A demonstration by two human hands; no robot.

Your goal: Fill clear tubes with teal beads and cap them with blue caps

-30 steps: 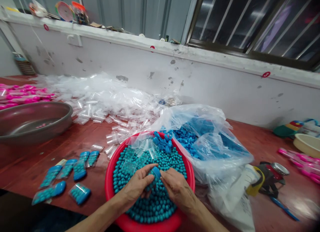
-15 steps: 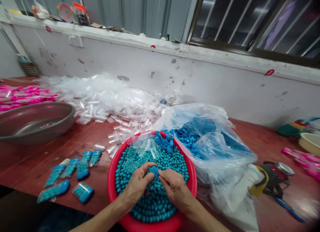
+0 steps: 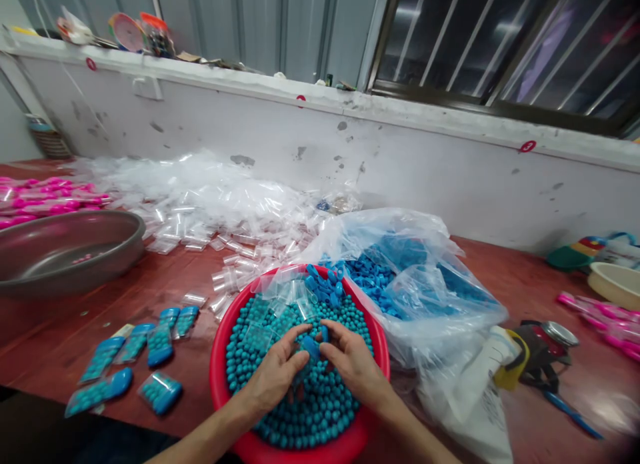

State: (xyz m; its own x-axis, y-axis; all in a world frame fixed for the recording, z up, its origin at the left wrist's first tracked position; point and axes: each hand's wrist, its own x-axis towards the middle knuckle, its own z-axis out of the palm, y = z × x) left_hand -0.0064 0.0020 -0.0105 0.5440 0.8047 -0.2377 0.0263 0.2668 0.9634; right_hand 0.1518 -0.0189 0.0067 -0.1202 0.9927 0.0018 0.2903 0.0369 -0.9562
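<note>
Both hands (image 3: 315, 371) around blue cap (image 3: 312, 347).

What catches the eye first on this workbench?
A red basin heaped with turquoise beads sits front and centre, with the left hand and right hand pinching a small blue cap over it. Behind lies a pile of clear little bags.

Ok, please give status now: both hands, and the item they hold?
Left hand and right hand together pinch small blue plastic cap. Over round red plastic basin of teal beads. Nothing blocking.
</note>
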